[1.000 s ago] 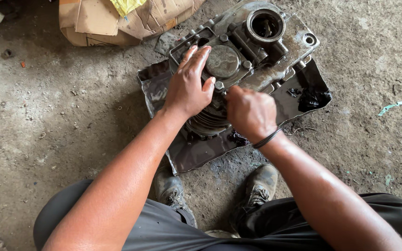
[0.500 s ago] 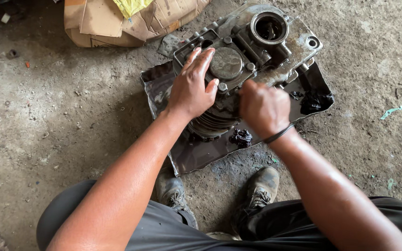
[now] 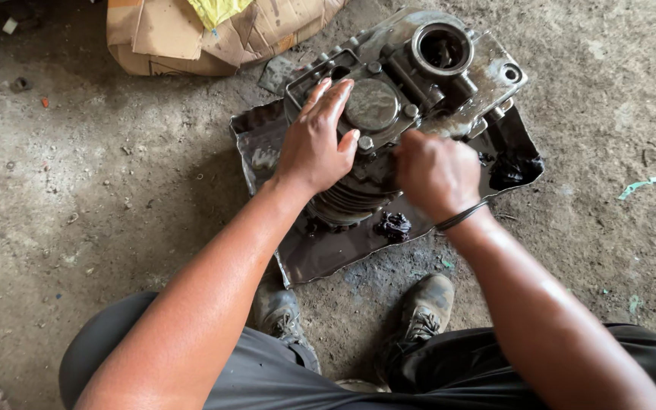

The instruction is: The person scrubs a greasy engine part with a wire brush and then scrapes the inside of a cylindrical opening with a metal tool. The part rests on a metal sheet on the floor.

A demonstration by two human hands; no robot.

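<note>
a person is crouching over a grimy engine block (image 3: 411, 91) that is lying on a dark, oily metal sheet (image 3: 320, 254), which is resting on the rough concrete floor (image 3: 115, 197). the block is sitting toward the far edge of the sheet, its finned cylinder (image 3: 347, 201) pointing back toward the person's feet and its round open port (image 3: 442, 49) near the far right corner.

the left hand (image 3: 316, 140) is lying flat on top of the block, fingers spread and pressing down beside the round bolted cover (image 3: 372, 105); it appears to be steadying the casting so it is not rocking on the slick sheet. the right hand (image 3: 434, 171) is closing into a tight fist at the block's right flank, just by the cover's edge. what it is gripping is hidden inside the fist, so one cannot tell whether a tool or a part is in there. a dark band (image 3: 461, 218) is circling that wrist.

a clump of black greasy rag (image 3: 394, 225) is lying on the sheet near its front edge, just below the right hand, and another dark wad (image 3: 514, 168) is sitting at the sheet's right corner. the sheet seems to be serving as a catch for oil. torn cardboard (image 3: 214, 34) is lying beyond the sheet's far left corner. the person's worn shoes (image 3: 423, 307) are planting just off the sheet's near edge.
</note>
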